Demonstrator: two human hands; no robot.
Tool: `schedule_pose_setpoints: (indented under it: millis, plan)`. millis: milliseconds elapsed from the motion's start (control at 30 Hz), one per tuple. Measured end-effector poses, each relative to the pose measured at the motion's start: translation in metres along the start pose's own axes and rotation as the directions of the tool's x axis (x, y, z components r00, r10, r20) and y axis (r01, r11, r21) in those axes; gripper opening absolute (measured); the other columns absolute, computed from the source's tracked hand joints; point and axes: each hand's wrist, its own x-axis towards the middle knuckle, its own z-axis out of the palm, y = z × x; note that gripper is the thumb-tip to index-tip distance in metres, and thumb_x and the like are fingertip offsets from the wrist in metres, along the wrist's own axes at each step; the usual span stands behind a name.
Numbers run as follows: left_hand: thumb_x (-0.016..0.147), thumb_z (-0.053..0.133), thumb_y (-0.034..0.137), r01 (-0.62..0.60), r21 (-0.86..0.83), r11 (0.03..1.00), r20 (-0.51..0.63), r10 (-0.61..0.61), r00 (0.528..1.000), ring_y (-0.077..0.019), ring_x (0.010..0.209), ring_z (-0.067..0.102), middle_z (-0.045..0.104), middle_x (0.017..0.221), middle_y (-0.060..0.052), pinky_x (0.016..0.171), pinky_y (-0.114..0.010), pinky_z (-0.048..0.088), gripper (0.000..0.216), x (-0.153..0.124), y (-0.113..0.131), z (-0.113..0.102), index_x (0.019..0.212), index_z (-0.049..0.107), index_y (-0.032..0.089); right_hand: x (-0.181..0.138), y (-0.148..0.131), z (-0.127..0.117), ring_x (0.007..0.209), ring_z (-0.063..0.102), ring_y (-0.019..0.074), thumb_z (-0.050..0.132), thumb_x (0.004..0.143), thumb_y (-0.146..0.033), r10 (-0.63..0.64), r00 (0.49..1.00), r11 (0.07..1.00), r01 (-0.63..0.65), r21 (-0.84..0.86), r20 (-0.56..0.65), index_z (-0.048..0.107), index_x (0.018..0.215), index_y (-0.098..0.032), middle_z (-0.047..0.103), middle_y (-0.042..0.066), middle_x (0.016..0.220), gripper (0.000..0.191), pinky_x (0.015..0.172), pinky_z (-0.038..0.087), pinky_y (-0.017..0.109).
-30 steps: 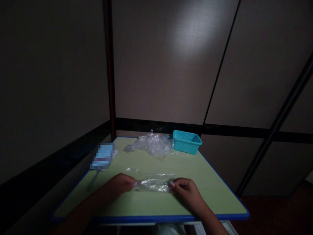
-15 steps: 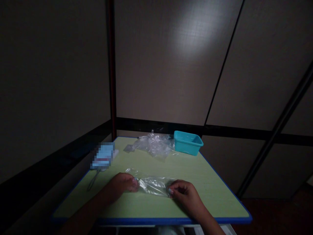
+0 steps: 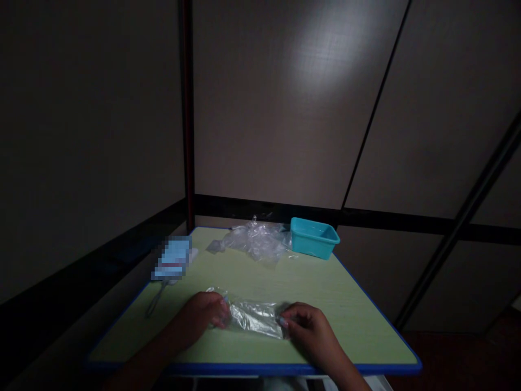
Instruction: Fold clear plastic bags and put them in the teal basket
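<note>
A clear plastic bag [image 3: 258,317] stretches between my two hands, low over the near half of the table. My left hand [image 3: 205,310] grips its left end, with a bit of the film standing up behind the fingers. The right end is pinched between thumb and fingertips of my right hand [image 3: 305,321]. Creases and bright glints run along the bag. Whether anything lies inside it I cannot make out.
The light green table [image 3: 345,336] has a blue edge. At its back lie a heap of crumpled clear plastic bags [image 3: 260,239] and a turquoise basket [image 3: 311,244]. A blurred-out phone-like object [image 3: 173,259] with a strap [image 3: 156,298] is at the left edge.
Both hands have come slightly lower and nearer with the bag between them. The bag's creases have shifted and its front edge hangs a little lower. Both hands keep their hold.
</note>
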Motion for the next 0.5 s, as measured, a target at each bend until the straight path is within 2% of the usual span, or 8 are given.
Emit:
schedule_pose_setpoints:
  millis: [167, 333, 500]
  plan:
    - [0.074, 0.048, 0.049, 0.017, 0.026, 1.000, -0.059, -0.015, 0.998, -0.0173, 0.059, 0.062, 0.065, 0.068, -0.004, 0.058, -0.027, 0.048, 0.039, -0.001, -0.001, 0.001, 0.073, 0.061, 0.013, 0.003, 0.006, 0.003, 0.060, 0.055, 0.0155, 0.064, 0.070, -0.037, 0.008, 0.999, 0.998, -0.011, -0.062, -0.038, 0.064, 0.069, -0.014, 0.063, 0.004, 0.067, 0.023, 0.053, 0.041, 0.024]
    - [0.074, 0.048, 0.051, 0.010, 0.057, 0.998, -0.100, -0.005, 0.995, -0.0177, 0.058, 0.062, 0.066, 0.071, -0.005, 0.060, -0.028, 0.047, 0.039, -0.003, -0.003, 0.006, 0.075, 0.060, 0.013, 0.004, 0.010, 0.006, 0.065, 0.057, 0.0170, 0.062, 0.070, -0.030, -0.003, 0.997, 0.986, -0.009, -0.167, -0.072, 0.065, 0.071, -0.015, 0.065, 0.005, 0.070, 0.016, 0.057, 0.042, 0.025]
    - [0.077, 0.045, 0.053, -0.002, 0.104, 0.995, -0.119, 0.015, 0.993, -0.0175, 0.060, 0.060, 0.064, 0.071, -0.003, 0.060, -0.028, 0.046, 0.042, -0.004, 0.009, 0.007, 0.087, 0.058, 0.015, 0.004, 0.006, 0.005, 0.068, 0.057, 0.0173, 0.060, 0.069, -0.023, -0.026, 0.996, 0.973, 0.005, -0.232, -0.086, 0.065, 0.072, -0.015, 0.066, 0.005, 0.073, 0.009, 0.061, 0.042, 0.025]
